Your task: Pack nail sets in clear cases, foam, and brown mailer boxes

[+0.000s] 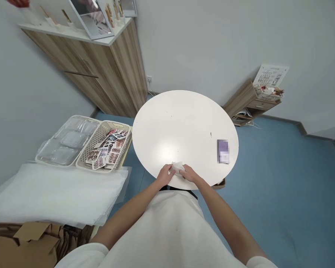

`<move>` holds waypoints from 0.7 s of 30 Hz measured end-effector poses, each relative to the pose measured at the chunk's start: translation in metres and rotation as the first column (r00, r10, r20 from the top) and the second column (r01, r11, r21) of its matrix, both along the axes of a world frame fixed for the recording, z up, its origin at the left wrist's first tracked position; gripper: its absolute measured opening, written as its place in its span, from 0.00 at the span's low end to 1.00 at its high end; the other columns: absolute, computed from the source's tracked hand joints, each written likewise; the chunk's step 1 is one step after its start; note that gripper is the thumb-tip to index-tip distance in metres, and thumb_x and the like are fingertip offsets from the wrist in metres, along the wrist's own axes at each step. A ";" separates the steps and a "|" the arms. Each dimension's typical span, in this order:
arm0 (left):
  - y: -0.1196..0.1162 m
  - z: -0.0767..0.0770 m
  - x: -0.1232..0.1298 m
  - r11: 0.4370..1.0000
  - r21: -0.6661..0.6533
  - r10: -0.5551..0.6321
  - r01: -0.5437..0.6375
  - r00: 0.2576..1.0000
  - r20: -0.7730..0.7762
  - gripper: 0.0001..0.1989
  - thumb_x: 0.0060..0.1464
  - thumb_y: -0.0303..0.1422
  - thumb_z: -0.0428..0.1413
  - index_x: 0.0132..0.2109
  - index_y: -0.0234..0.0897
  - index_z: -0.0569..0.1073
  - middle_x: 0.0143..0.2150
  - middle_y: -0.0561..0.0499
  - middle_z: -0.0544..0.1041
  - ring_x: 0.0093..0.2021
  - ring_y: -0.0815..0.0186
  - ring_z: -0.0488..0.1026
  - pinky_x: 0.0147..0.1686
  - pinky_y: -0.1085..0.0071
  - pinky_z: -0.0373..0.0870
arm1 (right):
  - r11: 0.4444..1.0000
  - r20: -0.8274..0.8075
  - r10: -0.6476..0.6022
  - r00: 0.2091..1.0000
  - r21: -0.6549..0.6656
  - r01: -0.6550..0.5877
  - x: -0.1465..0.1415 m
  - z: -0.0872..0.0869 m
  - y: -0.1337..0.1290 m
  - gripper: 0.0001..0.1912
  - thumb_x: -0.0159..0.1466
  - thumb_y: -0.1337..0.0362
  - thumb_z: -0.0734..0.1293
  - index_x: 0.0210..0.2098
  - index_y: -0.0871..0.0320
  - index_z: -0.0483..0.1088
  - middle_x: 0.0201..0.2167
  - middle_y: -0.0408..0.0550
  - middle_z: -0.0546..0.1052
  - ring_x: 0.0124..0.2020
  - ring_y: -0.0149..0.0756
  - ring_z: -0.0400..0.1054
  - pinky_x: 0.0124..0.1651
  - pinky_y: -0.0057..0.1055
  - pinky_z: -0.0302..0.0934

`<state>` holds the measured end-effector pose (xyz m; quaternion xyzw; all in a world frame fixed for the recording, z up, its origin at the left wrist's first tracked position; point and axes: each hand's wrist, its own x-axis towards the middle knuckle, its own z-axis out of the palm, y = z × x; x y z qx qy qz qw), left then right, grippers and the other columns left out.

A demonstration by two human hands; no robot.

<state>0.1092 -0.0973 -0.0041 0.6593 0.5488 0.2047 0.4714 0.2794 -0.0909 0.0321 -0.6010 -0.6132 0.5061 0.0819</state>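
Note:
At the near edge of the round white table (184, 123), both hands hold a small, crumpled white wrapped bundle (178, 166). My left hand (165, 175) grips its left side with the fingers curled in and the thumb on top. On the right side, my right hand (189, 173) pinches it between thumb and fingers. Whatever may be inside the white material is hidden. Farther right on the tabletop lies a purple and white item (223, 151), its details blurred out.
Left of the table stand a basket of press-on nail cards (100, 143) and a basket of clear plastic packs (68, 139). White sheets (58, 193) and brown cardboard (22, 245) lie nearer. A wooden cabinet (125, 70) is behind; a small shelf unit (248, 100) stands back right.

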 end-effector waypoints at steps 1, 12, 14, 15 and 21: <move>0.001 -0.002 0.001 1.000 0.007 0.012 -0.012 0.999 -0.033 0.16 0.52 0.37 0.48 0.46 0.37 0.67 0.40 0.48 0.71 0.40 0.63 0.68 0.40 0.67 0.65 | 1.000 0.005 -0.013 1.000 0.006 0.013 0.001 -0.003 0.002 0.08 0.57 0.62 0.56 0.26 0.58 0.63 0.21 0.42 0.67 0.24 0.31 0.59 0.28 0.27 0.55; 0.006 0.004 0.016 0.930 -0.132 0.291 -0.344 0.905 -0.311 0.21 0.47 0.39 0.53 0.48 0.37 0.60 0.46 0.44 0.65 0.39 0.65 0.69 0.37 0.69 0.64 | 0.960 0.074 -0.194 0.978 0.221 0.173 -0.005 -0.027 -0.034 0.29 0.57 0.63 0.59 0.57 0.56 0.49 0.51 0.54 0.57 0.44 0.39 0.61 0.43 0.36 0.60; 0.009 0.005 0.018 0.906 -0.162 0.324 -0.391 0.888 -0.327 0.23 0.45 0.39 0.55 0.48 0.36 0.60 0.44 0.45 0.66 0.41 0.63 0.68 0.37 0.69 0.64 | 0.972 0.076 -0.126 0.989 0.208 0.108 -0.006 -0.026 -0.040 0.27 0.56 0.62 0.61 0.55 0.53 0.54 0.51 0.52 0.56 0.48 0.41 0.58 0.44 0.37 0.60; 0.011 0.006 0.019 0.894 -0.178 0.339 -0.411 0.880 -0.332 0.24 0.44 0.39 0.56 0.47 0.36 0.60 0.43 0.45 0.67 0.42 0.63 0.68 0.37 0.69 0.64 | 0.977 0.074 -0.108 0.991 0.192 0.092 -0.005 -0.027 -0.041 0.26 0.56 0.61 0.61 0.54 0.52 0.56 0.51 0.52 0.55 0.50 0.42 0.56 0.45 0.37 0.59; 0.003 0.004 0.021 0.834 -0.189 0.445 -0.519 0.834 -0.327 0.20 0.44 0.40 0.56 0.44 0.35 0.64 0.41 0.47 0.69 0.39 0.65 0.68 0.37 0.71 0.64 | 0.987 -0.053 -0.140 0.989 0.073 0.144 0.006 -0.034 -0.043 0.27 0.55 0.62 0.62 0.54 0.51 0.56 0.53 0.50 0.52 0.53 0.40 0.55 0.51 0.36 0.57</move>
